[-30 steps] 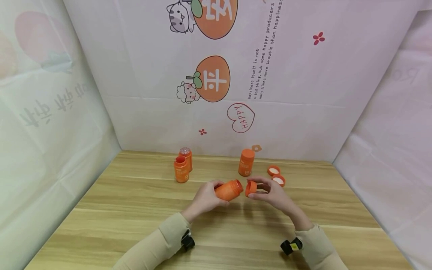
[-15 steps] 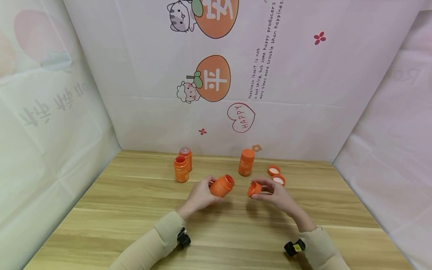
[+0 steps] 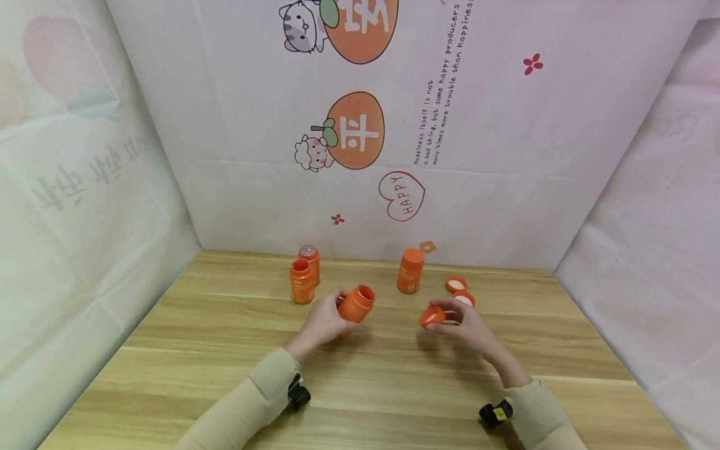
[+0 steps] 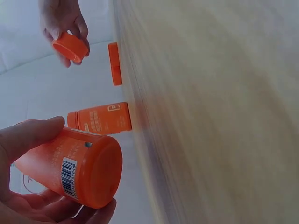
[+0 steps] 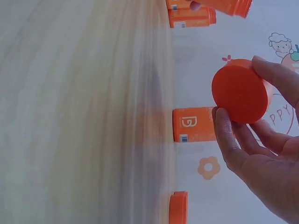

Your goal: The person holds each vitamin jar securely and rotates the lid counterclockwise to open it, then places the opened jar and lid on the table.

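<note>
My left hand (image 3: 325, 322) grips an uncapped orange bottle (image 3: 355, 304), tilted with its mouth up and to the right. The left wrist view shows the bottle's base and a barcode on its side, held off the table. In my right hand (image 3: 468, 328) an orange bottle cap (image 3: 432, 317) is pinched between thumb and fingers, its pale inner side partly showing in the head view. The right wrist view shows the flat top of the cap (image 5: 240, 93). Bottle and cap are well apart, both above the table.
Two uncapped orange bottles (image 3: 302, 284) stand at the back left, one behind the other. A capped orange bottle (image 3: 410, 272) stands at the back middle. Two orange caps (image 3: 456, 284) lie inner side up at the right. A printed cloth wall (image 3: 270, 206) rises behind the wooden table (image 3: 225, 325).
My left hand has moved left with the bottle, which now stands more upright. My right hand has moved slightly right, turning the cap so its inner side faces more upward.
</note>
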`<action>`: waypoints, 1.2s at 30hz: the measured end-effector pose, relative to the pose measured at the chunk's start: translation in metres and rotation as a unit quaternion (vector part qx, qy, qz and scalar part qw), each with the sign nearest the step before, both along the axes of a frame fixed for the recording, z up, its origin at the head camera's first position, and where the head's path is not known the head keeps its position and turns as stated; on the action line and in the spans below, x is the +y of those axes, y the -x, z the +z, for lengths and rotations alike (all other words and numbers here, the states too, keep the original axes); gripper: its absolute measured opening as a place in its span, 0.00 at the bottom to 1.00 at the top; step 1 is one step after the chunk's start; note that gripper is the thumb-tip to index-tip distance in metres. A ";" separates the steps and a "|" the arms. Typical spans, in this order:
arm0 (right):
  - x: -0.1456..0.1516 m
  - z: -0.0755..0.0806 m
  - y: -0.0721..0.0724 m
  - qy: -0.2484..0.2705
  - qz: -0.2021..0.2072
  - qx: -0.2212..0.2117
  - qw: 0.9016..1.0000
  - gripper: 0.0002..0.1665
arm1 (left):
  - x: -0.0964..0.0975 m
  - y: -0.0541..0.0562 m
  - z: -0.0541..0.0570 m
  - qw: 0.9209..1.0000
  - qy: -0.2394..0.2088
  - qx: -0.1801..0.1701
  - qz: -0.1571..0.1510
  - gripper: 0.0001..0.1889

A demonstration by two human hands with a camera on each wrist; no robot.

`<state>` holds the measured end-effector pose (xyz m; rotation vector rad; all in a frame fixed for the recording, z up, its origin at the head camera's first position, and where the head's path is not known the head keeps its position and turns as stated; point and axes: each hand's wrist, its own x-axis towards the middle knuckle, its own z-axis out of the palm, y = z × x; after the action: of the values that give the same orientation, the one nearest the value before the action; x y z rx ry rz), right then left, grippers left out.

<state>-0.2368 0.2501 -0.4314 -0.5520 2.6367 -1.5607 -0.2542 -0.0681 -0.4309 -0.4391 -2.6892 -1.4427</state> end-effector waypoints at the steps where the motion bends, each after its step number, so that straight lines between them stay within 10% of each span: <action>1: 0.001 0.000 0.000 -0.003 -0.003 0.000 1.000 0.31 | -0.001 0.001 0.000 1.000 -0.002 -0.001 0.001 0.28; 36: 0.026 -0.010 0.003 -0.161 -0.098 -0.035 0.981 0.35 | -0.030 0.004 0.004 0.998 0.011 -0.015 0.065 0.31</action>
<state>-0.2397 0.2756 -0.4419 -0.2202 2.8763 -1.1237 -0.2579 -0.0977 -0.4266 -0.2394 -2.7032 -1.3971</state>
